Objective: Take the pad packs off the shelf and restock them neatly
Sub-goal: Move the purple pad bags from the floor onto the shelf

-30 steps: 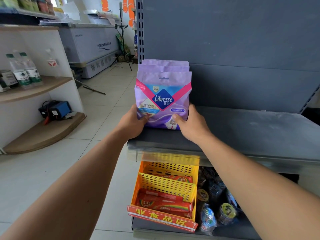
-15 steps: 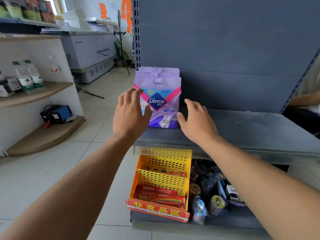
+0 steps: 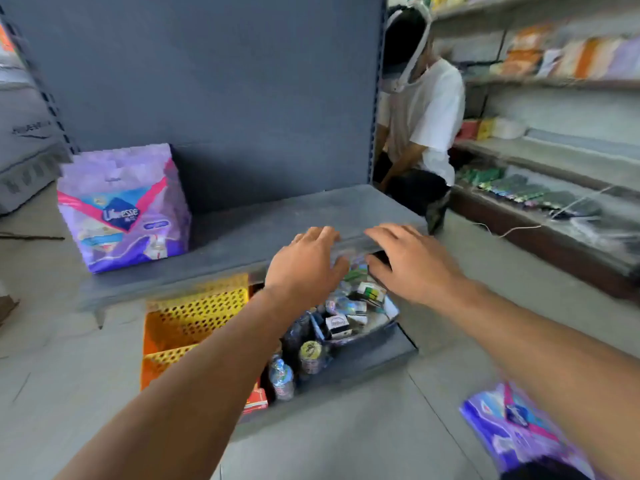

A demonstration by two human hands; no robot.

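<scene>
Both hands empty — left hand (image 3: pixel 304 268) and right hand (image 3: pixel 412 261) spread flat over the shelf (image 3: pixel 263 230) front edge. Pad packs (image 3: pixel 124 209) upright at shelf's left end; another, blurred — probably pads (image 3: pixel 519 427) — lay below-right.

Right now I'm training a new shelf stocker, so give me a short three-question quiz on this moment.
1. True or false: the left hand is gripping a pad pack.
2. Where do the stocked pad packs stand on the grey shelf: A left end, B middle, C right end?
3. Fill in: another purple pack lies at the lower ____ of the view, under the forearm.

Key: 1 false, both it and the right hand are open and empty; 2 A; 3 right.
</scene>
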